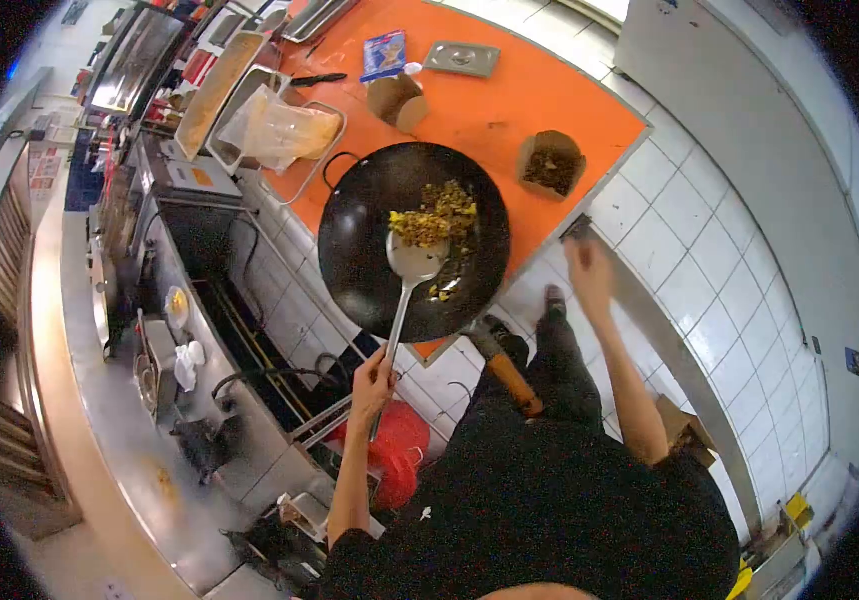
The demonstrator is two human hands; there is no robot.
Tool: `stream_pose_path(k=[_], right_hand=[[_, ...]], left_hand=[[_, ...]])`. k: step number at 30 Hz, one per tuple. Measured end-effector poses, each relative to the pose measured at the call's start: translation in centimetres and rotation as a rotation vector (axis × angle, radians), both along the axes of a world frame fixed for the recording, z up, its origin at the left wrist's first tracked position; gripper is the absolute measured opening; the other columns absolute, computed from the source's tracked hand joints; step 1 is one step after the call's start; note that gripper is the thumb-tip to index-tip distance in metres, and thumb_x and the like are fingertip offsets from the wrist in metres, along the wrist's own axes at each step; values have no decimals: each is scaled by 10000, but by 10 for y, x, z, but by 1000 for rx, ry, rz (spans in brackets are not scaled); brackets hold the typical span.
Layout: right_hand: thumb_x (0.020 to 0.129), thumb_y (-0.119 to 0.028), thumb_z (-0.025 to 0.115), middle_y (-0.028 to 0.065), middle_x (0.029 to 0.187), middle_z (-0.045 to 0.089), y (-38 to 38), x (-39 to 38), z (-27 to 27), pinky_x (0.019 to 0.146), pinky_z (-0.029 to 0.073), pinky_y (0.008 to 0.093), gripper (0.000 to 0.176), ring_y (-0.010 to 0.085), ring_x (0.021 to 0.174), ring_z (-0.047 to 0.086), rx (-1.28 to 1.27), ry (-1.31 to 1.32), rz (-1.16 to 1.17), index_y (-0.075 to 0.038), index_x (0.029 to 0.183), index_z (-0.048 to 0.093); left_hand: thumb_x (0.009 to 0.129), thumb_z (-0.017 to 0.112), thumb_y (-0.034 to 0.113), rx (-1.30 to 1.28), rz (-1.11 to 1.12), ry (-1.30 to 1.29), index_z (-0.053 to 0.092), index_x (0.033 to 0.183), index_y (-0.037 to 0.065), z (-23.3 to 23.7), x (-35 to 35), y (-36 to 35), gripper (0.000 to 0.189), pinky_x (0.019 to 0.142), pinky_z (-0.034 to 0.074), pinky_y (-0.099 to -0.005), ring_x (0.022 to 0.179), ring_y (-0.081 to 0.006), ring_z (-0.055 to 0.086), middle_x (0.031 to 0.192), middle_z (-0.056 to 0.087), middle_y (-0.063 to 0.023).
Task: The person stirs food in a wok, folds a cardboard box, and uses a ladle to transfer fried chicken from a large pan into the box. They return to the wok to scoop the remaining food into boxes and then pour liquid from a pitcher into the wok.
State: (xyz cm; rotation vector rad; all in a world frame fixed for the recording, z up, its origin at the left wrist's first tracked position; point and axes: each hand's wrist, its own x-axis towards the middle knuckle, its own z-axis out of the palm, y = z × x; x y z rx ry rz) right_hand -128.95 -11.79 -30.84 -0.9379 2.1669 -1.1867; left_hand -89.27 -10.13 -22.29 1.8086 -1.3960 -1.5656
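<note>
My left hand (374,380) is wrapped round the long handle of a metal wok spatula (415,262). Its broad blade lies inside a black wok (359,250), with fried rice (439,215) heaped at the blade's far edge and more grains scattered beside it. The wok overlaps the near edge of the orange counter, and its wooden handle (512,382) points back to my body. Off to the wok's right, my right hand (589,265) is blurred near the counter corner, below a filled brown carton (553,164). Its finger position is smeared.
Another brown carton (396,103) stands on the orange counter (494,115) behind the wok, near a blue packet (383,55) and a metal lid (462,59). A plastic bag (284,130) sits in a metal pan at left. Below is a red bucket (399,450).
</note>
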Motion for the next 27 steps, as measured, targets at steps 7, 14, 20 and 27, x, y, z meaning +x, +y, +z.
stream_pose_path(k=[7,14,20,27], right_hand=[[835,-548,565,197,774,650,-102,-64,-3,725,497,454,622,377,797,640,102,199,-47,63,949,594],[818,-311,593,220,750,638,-123,-77,-29,674,491,453,321,377,730,633,42,214,-19,9,844,600],[829,-239,572,248,753,626,-120,-78,-17,673,485,463,287,396,722,623,9,146,-43,46,808,585],[840,-219,560,256,752,626,-114,-76,-1,668,487,465,272,400,732,626,-53,71,-89,48,872,606]], left_hand=[[963,503,185,-57,-12,-14,500,1306,-8,41,-51,-16,394,460,333,-206,513,-40,401,626,458,33],[935,516,172,-434,-376,-249,542,1251,0,57,-134,-92,361,563,433,-294,573,-136,545,672,581,-123],[894,527,174,-824,-672,-639,572,1224,86,74,-190,-138,345,650,500,-458,734,-381,630,837,640,-195],[886,556,195,-801,-773,-977,552,1252,154,67,-226,-128,368,633,525,-424,721,-341,642,801,610,-153]])
